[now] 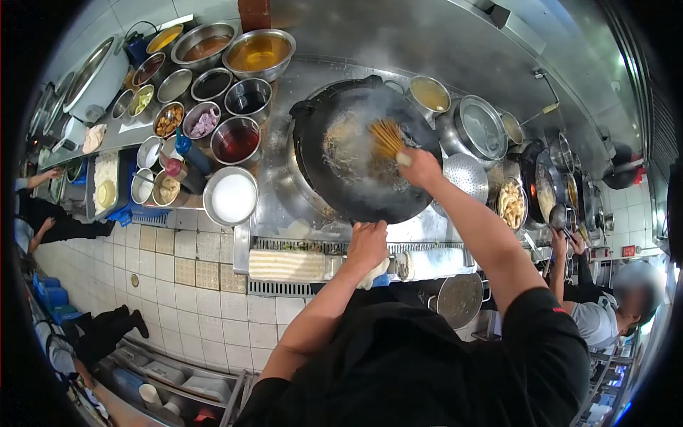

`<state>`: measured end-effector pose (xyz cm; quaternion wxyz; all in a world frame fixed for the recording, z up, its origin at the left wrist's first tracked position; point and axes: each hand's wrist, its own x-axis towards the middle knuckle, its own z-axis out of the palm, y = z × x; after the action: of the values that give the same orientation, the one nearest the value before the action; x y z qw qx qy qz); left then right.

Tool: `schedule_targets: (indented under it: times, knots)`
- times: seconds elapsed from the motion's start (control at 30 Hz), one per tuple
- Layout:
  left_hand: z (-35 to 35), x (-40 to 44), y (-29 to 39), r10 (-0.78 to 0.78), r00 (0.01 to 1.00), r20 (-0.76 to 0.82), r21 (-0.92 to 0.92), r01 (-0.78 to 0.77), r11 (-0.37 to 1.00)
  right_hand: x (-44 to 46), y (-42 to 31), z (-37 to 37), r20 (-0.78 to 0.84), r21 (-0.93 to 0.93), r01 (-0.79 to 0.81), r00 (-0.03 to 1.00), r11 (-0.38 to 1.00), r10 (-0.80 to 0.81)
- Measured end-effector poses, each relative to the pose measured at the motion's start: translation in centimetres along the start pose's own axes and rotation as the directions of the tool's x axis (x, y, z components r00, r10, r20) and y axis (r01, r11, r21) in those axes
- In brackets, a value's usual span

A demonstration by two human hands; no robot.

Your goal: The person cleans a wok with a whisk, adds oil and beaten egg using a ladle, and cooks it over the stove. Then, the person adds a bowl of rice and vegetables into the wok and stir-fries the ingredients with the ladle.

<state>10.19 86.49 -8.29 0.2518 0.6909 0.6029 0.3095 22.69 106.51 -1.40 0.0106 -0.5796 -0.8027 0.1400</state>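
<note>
Right hand (418, 168) gripping tan bamboo brush (385, 137), inside round black wok (370, 201), left hand (368, 245) at its edge, fingers' hold unclear

Narrow passage along steel strip (274, 146) between wok (313, 167) and sauce bowls (252, 119); perforated strainer (467, 179), steel pot (448, 134) crowd wok's right

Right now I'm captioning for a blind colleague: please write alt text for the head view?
A person's right hand holds a brush of thin sticks in a steaming black wok, the left hand at its near rim. Filled metal bowls stand on the left; a co-worker is at the far right, by a ladle.
</note>
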Motion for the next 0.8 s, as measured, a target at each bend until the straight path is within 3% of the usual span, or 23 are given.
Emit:
schedule_targets:
  times: [0.07,0.17,0.2,0.27,0.4,0.47,0.57,0.63,0.7,0.73,0.8]
  knots:
    - [0.2,0.0,-0.1,0.001,1.0,-0.004,-0.011,-0.001,1.0,3.3,-2.2,2.6,-0.04,0.135,-0.101,0.993,0.986,0.107]
    - [-0.1,-0.2,0.2,0.012,1.0,-0.025,-0.026,-0.013,1.0,0.2,-5.6,2.8,0.006,0.253,-0.166,0.985,0.953,0.17]
    - [-0.1,0.2,0.3,0.02,0.999,-0.05,-0.039,-0.022,0.999,-0.9,-5.2,2.7,-0.002,0.251,-0.157,0.987,0.955,0.163]
    - [0.3,0.3,0.1,0.025,0.998,-0.055,-0.031,-0.026,0.999,-3.7,-3.9,3.0,0.108,0.16,0.007,0.994,0.987,-0.024]
    - [0.1,0.3,0.6,-0.001,1.0,-0.027,-0.039,0.0,0.999,-3.8,-5.2,2.2,0.199,0.109,0.004,0.98,0.994,-0.026]
    - [0.3,0.1,0.6,-0.007,1.0,-0.001,-0.033,0.007,0.999,-0.2,-5.8,3.8,0.026,0.188,-0.088,0.996,0.978,0.084]
    - [-0.1,0.2,0.8,0.027,0.997,-0.076,-0.053,-0.031,0.998,1.8,-7.0,3.0,-0.046,0.298,-0.145,0.985,0.944,0.166]
    - [0.0,0.4,0.9,0.014,0.999,-0.052,-0.05,-0.016,0.999,0.9,-7.3,2.2,-0.029,0.34,-0.135,0.988,0.931,0.154]
    - [0.1,0.2,0.7,0.011,0.999,-0.044,-0.06,-0.014,0.998,-2.3,-8.2,0.9,0.199,0.21,-0.102,0.978,0.972,0.06]
    - [0.3,0.1,0.7,0.011,0.999,-0.044,-0.059,-0.013,0.998,-3.7,-7.7,0.9,0.195,0.178,0.013,0.98,0.984,-0.048]
    - [0.5,0.0,1.0,0.003,0.997,-0.083,-0.031,-0.006,1.0,-4.1,-7.6,1.7,0.186,0.14,0.034,0.981,0.989,-0.061]
